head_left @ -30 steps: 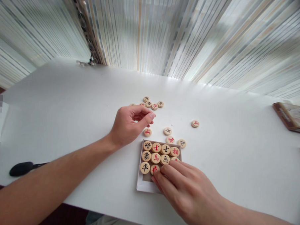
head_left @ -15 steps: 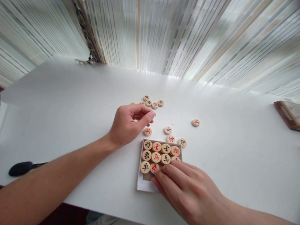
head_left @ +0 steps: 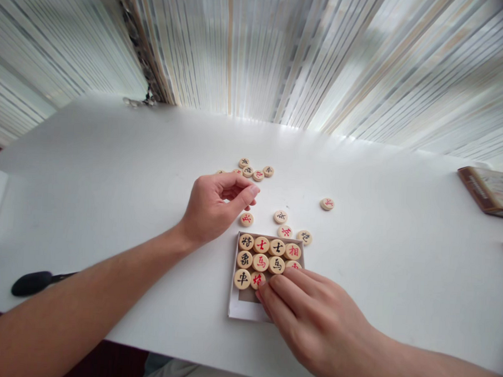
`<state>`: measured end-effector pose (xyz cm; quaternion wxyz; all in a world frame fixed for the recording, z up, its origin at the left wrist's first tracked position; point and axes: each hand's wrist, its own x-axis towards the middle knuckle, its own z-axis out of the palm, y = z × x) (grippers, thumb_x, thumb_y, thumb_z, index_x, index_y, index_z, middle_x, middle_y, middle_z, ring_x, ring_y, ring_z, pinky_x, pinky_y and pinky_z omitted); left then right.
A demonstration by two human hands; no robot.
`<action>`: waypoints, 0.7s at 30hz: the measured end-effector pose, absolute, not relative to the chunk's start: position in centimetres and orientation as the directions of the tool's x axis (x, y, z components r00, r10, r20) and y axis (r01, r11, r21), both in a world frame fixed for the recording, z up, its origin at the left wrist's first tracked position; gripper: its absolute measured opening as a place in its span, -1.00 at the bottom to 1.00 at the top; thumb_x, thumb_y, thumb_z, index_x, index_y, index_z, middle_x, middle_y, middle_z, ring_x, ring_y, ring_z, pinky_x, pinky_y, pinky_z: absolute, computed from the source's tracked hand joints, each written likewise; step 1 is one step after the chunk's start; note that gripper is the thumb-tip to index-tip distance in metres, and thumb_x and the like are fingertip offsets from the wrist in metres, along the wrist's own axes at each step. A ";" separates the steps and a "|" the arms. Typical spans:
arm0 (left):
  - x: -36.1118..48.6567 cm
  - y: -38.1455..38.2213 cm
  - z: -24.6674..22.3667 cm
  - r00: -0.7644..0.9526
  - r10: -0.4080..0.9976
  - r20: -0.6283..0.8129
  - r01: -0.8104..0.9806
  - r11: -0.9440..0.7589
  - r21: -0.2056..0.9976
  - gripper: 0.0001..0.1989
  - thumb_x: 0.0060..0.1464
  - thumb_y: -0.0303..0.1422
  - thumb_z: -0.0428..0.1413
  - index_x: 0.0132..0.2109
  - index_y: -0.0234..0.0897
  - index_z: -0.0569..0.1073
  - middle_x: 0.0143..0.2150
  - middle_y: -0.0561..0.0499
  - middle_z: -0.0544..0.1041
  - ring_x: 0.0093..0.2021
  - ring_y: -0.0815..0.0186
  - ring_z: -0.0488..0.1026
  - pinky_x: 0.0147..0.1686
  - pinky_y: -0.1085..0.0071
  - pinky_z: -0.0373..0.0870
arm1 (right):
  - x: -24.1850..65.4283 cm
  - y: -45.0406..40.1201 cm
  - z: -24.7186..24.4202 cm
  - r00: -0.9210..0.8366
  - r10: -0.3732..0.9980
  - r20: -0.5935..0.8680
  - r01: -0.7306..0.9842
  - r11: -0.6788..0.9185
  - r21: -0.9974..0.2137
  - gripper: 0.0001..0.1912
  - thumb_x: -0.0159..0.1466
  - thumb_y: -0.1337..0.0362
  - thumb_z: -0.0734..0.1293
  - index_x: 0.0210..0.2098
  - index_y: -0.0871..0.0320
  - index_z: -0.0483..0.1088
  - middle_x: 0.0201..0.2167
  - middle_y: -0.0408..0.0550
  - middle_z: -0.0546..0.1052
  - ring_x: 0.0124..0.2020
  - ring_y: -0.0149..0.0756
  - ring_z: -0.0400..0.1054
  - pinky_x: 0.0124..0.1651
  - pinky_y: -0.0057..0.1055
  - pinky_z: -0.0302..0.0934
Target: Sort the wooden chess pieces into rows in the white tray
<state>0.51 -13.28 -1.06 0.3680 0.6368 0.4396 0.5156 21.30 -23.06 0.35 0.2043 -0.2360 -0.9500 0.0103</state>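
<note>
A shallow cardboard box (head_left: 246, 310) holds rows of round wooden xiangqi pieces (head_left: 260, 262) with red and black characters. Over its lower right part is my right hand (head_left: 313, 308), fingers pinched together beside the red cannon piece (head_left: 257, 280). Whatever is between those fingertips is hidden. My left hand (head_left: 219, 206) hovers behind the box's far left corner, fingers curled and thumb close to the index finger; no piece shows in it. Close below it lies a loose red piece (head_left: 246, 219). Behind it are several more pieces (head_left: 248, 171), some partly covered by the hand.
Loose pieces lie just beyond the box, among them a black one (head_left: 304, 237), and a red one (head_left: 327, 204) sits farther right. A brown box (head_left: 487, 190) rests at the table's right. A black object (head_left: 33, 284) is at left. String curtains (head_left: 257, 55) hang behind the white table (head_left: 398, 256).
The whole view has shifted slightly. Both hands keep nearly the same pose and place; the right fingers stay at the same spot over the box.
</note>
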 end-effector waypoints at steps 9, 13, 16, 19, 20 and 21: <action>0.6 -13.3 -1.0 0.080 0.943 0.323 0.176 -0.333 0.927 -0.87 0.21 -0.38 0.27 -0.31 -0.31 0.64 -0.41 0.00 0.65 -0.42 0.33 0.62 -0.37 0.45 0.61 | 21.2 -23.0 0.2 -0.808 0.445 0.385 0.447 0.890 -0.090 -0.74 0.26 0.58 0.33 -0.49 0.24 0.53 -0.54 0.01 0.41 -0.52 -0.19 0.16 -0.50 -0.21 0.06; 0.5 -13.3 -0.9 0.076 0.942 0.327 0.176 -0.335 0.926 -0.87 0.21 -0.36 0.28 -0.31 -0.32 0.64 -0.41 0.01 0.65 -0.44 0.35 0.61 -0.39 0.47 0.60 | 21.3 -23.0 0.5 -0.806 0.451 0.383 0.448 0.888 -0.102 -0.74 0.27 0.57 0.33 -0.48 0.24 0.54 -0.54 0.01 0.43 -0.52 -0.18 0.19 -0.50 -0.20 0.06; 0.3 -13.3 -0.8 0.060 0.943 0.326 0.187 -0.332 0.925 -0.87 0.21 -0.37 0.28 -0.31 -0.31 0.64 -0.42 0.03 0.65 -0.44 0.37 0.61 -0.40 0.50 0.59 | 21.7 -22.7 1.4 -0.790 0.472 0.391 0.453 0.879 -0.147 -0.74 0.33 0.55 0.31 -0.43 0.25 0.57 -0.54 -0.02 0.45 -0.53 -0.19 0.21 -0.49 -0.21 0.07; 0.2 -13.2 -0.5 0.039 0.945 0.325 0.202 -0.326 0.924 -0.87 0.20 -0.38 0.28 -0.33 -0.30 0.64 -0.44 0.05 0.65 -0.45 0.38 0.60 -0.40 0.51 0.58 | 22.8 -21.3 2.8 -0.717 0.564 0.409 0.523 0.824 -0.220 -0.68 0.43 0.48 0.30 -0.43 0.22 0.55 -0.53 -0.05 0.47 -0.54 -0.27 0.26 -0.47 -0.26 0.11; 0.2 -13.2 -0.4 0.030 0.945 0.327 0.207 -0.326 0.923 -0.87 0.20 -0.38 0.28 -0.33 -0.30 0.64 -0.44 0.05 0.65 -0.46 0.38 0.60 -0.40 0.51 0.58 | 23.3 -20.6 3.2 -0.683 0.599 0.418 0.550 0.799 -0.245 -0.69 0.45 0.45 0.31 -0.41 0.21 0.56 -0.51 -0.05 0.50 -0.53 -0.29 0.29 -0.46 -0.28 0.13; 0.2 -13.1 -0.4 0.019 0.944 0.329 0.212 -0.326 0.921 -0.86 0.20 -0.38 0.27 -0.34 -0.29 0.64 -0.45 0.05 0.65 -0.46 0.38 0.60 -0.40 0.51 0.58 | 23.8 -19.8 3.4 -0.644 0.636 0.426 0.578 0.769 -0.273 -0.70 0.46 0.41 0.32 -0.39 0.20 0.57 -0.50 -0.06 0.53 -0.53 -0.31 0.31 -0.45 -0.31 0.15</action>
